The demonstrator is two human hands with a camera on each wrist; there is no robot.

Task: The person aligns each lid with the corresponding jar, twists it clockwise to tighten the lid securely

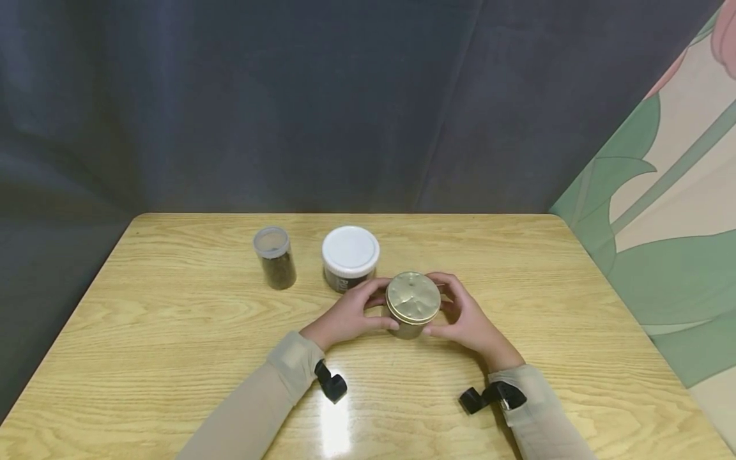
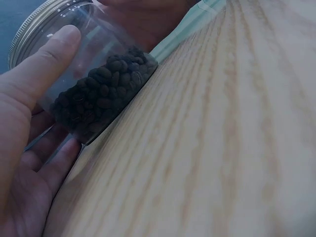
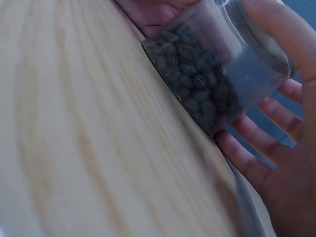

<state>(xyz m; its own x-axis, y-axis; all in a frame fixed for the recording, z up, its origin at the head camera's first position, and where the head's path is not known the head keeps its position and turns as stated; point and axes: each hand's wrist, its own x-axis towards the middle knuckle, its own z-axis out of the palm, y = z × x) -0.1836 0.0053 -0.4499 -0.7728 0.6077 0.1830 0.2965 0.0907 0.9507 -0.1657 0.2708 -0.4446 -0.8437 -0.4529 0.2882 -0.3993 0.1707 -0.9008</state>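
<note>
A clear jar (image 1: 408, 330) with a dented gold lid (image 1: 413, 296) stands upright on the table, right of centre in the head view. Dark coffee beans (image 2: 101, 91) fill roughly its lower half. My left hand (image 1: 352, 315) holds the jar from the left, thumb on the near side and fingers curving behind. From the right, my right hand (image 1: 468, 321) holds it the same way. In the right wrist view, the fingers (image 3: 252, 165) reach round low on the jar (image 3: 252, 89), by its base.
Left of the jar, a tub with a white lid (image 1: 351, 248) stands close behind my left hand. Farther left is a clear canister (image 1: 280, 268) with dark contents and a greyish lid. A dark curtain (image 1: 322, 108) hangs behind the wood-grain table (image 1: 172, 332).
</note>
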